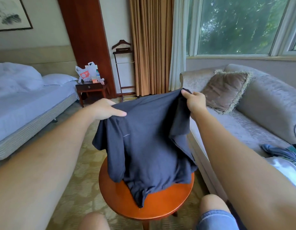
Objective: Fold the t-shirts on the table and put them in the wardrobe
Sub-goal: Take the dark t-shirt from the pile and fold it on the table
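**Ana:** In the head view, how far along was the folding?

**Ben:** Just starting, I think. The dark t-shirt (147, 138) was in the middle of the frame, held up by its top edge. Its bottom part lay bunched on the round wooden table (160, 206) at the lower middle.

**Ana:** What held it up?

**Ben:** The left hand (104, 110), at middle left, gripped one top corner. The right hand (193, 101), a bit right of the middle, pinched the other. Both were closed tight on the cloth.

**Ana:** Was it folded?

**Ben:** No. It hung loose and creased, with no neat fold.

**Ana:** Were there more shirts?

**Ben:** Some blue cloth (276, 151) lay on the sofa (260, 100) at the lower right. I could not tell if it was a t-shirt.

**Ana:** And the wardrobe?

**Ben:** I could not see one. So I think the folding and the putting away were both left to do.
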Demonstrator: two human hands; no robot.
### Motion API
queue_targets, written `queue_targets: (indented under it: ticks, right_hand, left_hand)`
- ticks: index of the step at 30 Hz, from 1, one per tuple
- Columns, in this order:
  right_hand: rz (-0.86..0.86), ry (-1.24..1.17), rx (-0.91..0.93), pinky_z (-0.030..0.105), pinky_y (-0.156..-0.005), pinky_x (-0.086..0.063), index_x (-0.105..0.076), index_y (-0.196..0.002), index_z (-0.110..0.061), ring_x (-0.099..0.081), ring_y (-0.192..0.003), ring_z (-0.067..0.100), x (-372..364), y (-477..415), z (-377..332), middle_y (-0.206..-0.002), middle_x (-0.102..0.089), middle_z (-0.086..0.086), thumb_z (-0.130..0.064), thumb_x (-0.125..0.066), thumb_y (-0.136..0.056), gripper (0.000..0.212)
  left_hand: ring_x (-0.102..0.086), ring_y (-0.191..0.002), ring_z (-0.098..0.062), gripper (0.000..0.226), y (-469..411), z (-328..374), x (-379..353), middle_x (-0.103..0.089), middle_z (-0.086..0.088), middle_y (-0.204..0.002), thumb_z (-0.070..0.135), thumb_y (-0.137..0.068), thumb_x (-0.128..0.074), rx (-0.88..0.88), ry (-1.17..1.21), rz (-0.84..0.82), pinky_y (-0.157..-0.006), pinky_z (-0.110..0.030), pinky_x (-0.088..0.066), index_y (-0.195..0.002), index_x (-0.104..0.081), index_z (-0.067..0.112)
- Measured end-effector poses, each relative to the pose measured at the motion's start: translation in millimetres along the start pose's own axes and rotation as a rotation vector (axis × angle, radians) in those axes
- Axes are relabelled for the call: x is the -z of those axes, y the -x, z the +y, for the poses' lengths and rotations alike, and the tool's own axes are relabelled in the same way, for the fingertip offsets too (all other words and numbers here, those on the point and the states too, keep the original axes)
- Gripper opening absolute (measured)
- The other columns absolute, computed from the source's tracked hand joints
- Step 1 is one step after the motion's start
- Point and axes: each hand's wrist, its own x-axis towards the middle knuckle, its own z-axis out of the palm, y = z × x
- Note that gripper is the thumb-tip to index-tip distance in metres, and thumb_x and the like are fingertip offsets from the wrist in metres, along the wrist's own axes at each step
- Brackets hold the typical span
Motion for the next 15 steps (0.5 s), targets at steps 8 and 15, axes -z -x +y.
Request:
queue_targets:
  ticks: [8,15]
  right_hand:
    - [-0.213,0.141,-0.229,0.036,-0.082,-0.05,-0.062,-0.098,-0.003,-0.065,-0.086,0.025,-7.9,4.7,2.9,-0.099,-0.068,0.011,-0.017,-0.066,-0.091,0.016]
    - [-0.365,-0.052,-0.375,0.026,-0.064,-0.051,-0.057,-0.1,-0.014,-0.056,-0.081,0.019,-43.3,11.3,23.2,-0.088,-0.057,0.007,0.001,-0.042,-0.098,0.021]
  left_hand:
    - [-0.054,-0.117,-0.028,0.049,-16.5,-20.2,-18.7,-0.059,-0.011,-0.124,0.043,-0.089,-0.067,0.079,0.06,0.181,-0.086,-0.031,-0.039,-0.116,-0.063,0.002]
    - [-0.065,-0.096,-0.018,0.029,-19.5,27.8,-65.2,-0.068,0.001,-0.102,0.045,-0.091,-0.062,-0.121,0.214,0.162,-0.085,-0.028,-0.046,-0.102,-0.067,0.019]
